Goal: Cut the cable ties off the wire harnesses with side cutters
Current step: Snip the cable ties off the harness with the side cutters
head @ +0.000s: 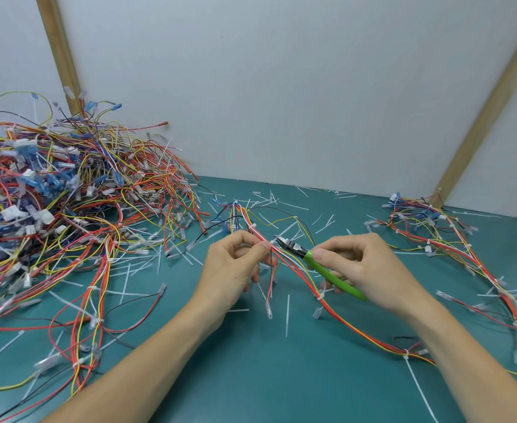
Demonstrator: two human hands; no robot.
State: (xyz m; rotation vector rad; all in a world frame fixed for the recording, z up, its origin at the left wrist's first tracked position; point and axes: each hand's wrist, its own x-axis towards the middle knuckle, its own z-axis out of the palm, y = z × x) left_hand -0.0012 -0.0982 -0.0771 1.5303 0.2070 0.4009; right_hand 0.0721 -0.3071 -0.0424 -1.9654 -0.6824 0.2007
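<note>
We see the left hand (235, 264) pinching a wire harness (284, 264) between thumb and forefinger, the other fingers (255, 276) curled loosely beneath it. The bundle of thin red, yellow and white insulated wires rises from that pinch toward the far edge of the tabletop (251, 377), and on the near side it trails down to the right across the green mat. Just beside the pinching fingertips sit the steel tips of the side cutters (293, 247), touching or nearly touching the wires (we cannot tell whether a tie lies between the blades). The right hand (360, 264) is wrapped round the cutters' glossy green handles, thumb laid on top, the tool pointing left toward the other hand.

A white cable tie (406, 353) still cinches the harness further along, where it runs under the right forearm, its long tail lying flat on the mat. Another tie (319, 297) binds the wires just below the cutters.

To the left a high tangled heap of harnesses (68, 203) carries translucent blue and clear plastic connectors. A looser harness (452, 239) sprawls to the right. Cut tie scraps (287, 315), thin stiff white strips, are scattered over the matte surface.
</note>
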